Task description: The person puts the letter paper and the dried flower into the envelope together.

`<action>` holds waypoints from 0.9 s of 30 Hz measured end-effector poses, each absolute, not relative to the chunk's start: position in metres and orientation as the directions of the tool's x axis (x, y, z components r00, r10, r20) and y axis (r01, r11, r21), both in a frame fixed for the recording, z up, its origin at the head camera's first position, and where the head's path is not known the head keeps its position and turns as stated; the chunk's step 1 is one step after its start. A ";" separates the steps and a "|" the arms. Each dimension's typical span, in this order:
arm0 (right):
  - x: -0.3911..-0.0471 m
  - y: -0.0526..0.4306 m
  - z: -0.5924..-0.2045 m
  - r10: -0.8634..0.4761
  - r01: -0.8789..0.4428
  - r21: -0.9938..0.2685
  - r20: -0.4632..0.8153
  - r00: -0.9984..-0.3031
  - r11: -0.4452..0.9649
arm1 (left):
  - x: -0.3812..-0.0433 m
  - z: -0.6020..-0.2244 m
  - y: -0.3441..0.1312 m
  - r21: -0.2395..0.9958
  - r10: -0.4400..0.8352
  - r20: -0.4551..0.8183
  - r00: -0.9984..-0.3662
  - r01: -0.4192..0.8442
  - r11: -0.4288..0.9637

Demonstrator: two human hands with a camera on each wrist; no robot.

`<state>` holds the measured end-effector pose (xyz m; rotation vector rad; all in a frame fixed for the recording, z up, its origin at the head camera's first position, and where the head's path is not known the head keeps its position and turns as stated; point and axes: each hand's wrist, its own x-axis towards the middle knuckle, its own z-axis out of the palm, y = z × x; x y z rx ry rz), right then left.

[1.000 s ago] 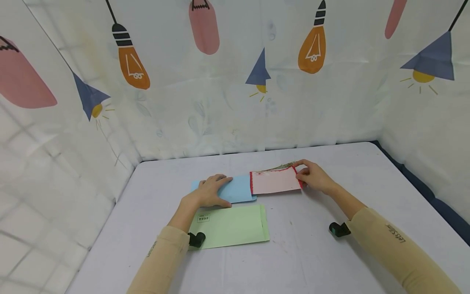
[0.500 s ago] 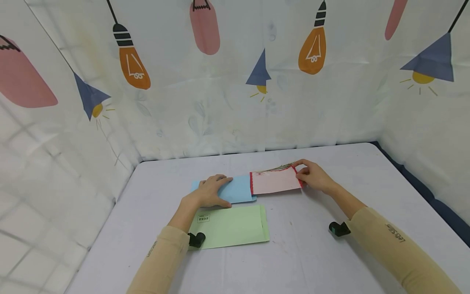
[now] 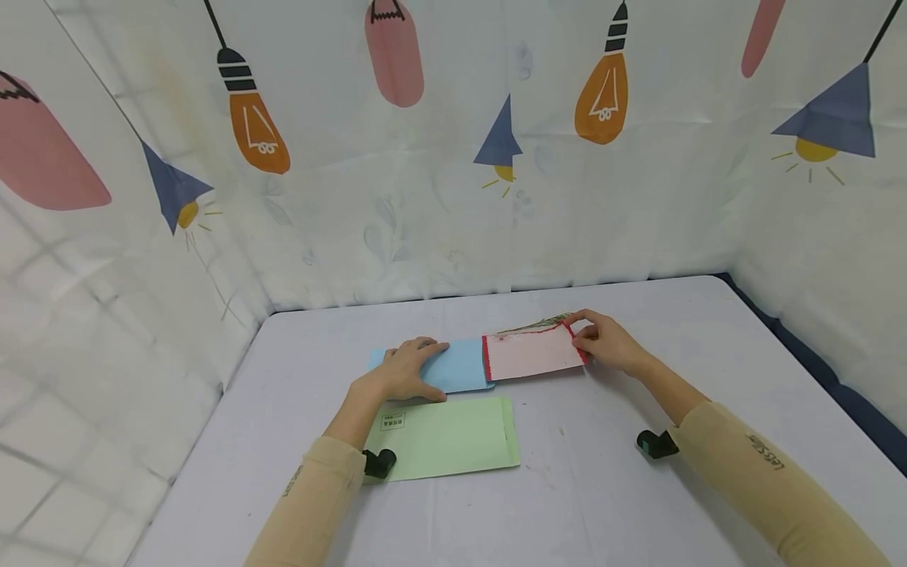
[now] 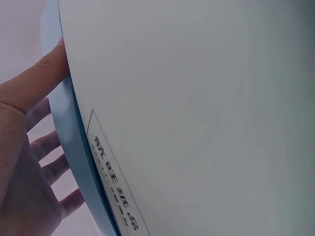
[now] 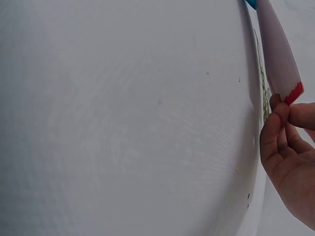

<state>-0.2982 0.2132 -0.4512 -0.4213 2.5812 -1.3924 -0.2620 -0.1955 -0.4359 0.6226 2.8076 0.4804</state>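
Note:
In the head view my left hand [image 3: 411, 368] rests with spread fingers on a light blue envelope [image 3: 464, 366]. Its thumb [image 4: 47, 69] lies along the near edge in the left wrist view. A pink card [image 3: 533, 353] with red scalloped ends overlaps the envelope's right end. My right hand [image 3: 608, 340] pinches the card's right end between thumb and fingers, tilting it up toward me. Along the card's far edge runs a thin green sprig [image 3: 549, 321]. The right wrist view shows the card's red tip [image 5: 295, 92] right at the fingertips.
A pale green envelope [image 3: 446, 441] with a small printed box lies nearer me, partly under the left forearm. All of it is on a white-covered table [image 3: 602, 504]. A patterned curtain [image 3: 425, 220] hangs behind the table and at both sides.
The pink card has shifted slightly toward me, its near edge a little lower in the head view. The left hand has stayed in place on the blue envelope.

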 end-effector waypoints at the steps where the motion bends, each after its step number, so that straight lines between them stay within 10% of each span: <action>1: -0.298 0.213 -0.451 -0.333 -0.166 -0.837 -0.020 -0.943 0.521 | -0.262 -0.436 -0.196 0.359 0.441 -0.149 -0.885 0.367 0.858; 27: -0.292 0.207 -0.444 -0.258 -0.238 -0.774 0.100 -0.961 0.587 | -0.261 -0.434 -0.196 0.357 0.441 -0.150 -0.885 0.368 0.859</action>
